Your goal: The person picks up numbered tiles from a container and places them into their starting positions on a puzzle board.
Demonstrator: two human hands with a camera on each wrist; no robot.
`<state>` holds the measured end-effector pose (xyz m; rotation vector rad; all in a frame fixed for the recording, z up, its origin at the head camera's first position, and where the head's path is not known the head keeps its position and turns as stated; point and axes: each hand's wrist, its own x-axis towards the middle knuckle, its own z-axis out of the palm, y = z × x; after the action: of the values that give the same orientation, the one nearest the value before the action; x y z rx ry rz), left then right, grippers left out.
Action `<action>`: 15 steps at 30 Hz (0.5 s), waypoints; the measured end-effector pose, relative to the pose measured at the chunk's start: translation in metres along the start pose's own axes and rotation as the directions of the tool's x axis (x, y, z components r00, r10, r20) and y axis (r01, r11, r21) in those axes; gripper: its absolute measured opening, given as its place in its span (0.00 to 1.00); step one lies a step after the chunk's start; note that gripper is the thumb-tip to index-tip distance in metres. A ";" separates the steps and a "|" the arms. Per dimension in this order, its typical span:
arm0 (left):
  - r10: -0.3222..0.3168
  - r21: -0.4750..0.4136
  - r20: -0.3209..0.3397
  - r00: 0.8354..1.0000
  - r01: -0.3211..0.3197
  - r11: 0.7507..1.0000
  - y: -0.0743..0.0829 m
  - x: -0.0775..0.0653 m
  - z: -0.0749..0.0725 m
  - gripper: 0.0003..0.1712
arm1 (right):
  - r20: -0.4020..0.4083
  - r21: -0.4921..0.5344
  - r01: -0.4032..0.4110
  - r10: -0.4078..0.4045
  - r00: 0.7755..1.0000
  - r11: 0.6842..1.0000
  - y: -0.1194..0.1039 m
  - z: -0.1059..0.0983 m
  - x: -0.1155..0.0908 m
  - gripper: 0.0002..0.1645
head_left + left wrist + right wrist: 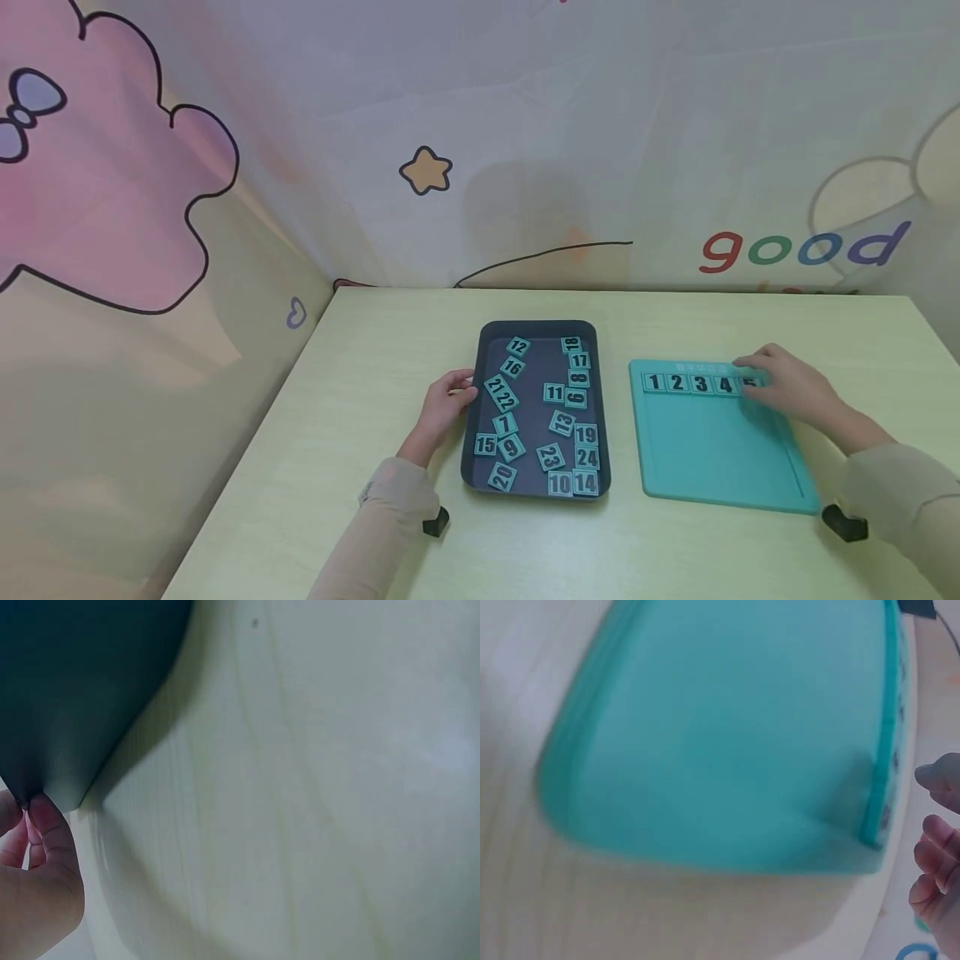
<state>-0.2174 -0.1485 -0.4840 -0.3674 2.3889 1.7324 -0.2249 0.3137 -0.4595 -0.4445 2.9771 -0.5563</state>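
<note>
On the left, my left hand (442,408) pinches the left rim of a dark tray (528,425) between thumb and fingers; the left wrist view shows the tray's dark outer side (90,682) above the fingertips. Loose number tiles (501,393) lie scattered inside the tray at various angles. To the right lies a turquoise board (712,450), with a row of number tiles (701,383) starting at 1 along its top edge. My right hand (791,387) hovers over the row's right end, partly covering the 5 tile (750,382). In the right wrist view, its fingers (934,859) are apart with nothing between them.
Both tray and board lie on a pale wooden table (337,467). Behind the table hangs a printed backdrop (562,125) with a star and coloured letters. A small black device (845,523) is worn at the right wrist, near the board's lower right corner.
</note>
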 end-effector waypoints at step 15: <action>0.006 -0.001 -0.007 1.000 -0.006 1.000 0.000 -0.001 0.001 0.19 | -0.110 0.032 0.238 -0.233 0.966 0.971 -0.080 -0.003 0.024 0.23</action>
<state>-0.2165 -0.1477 -0.4836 -0.3668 2.3970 1.7376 -0.2273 0.2363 -0.4280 -0.7964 3.0236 -0.6857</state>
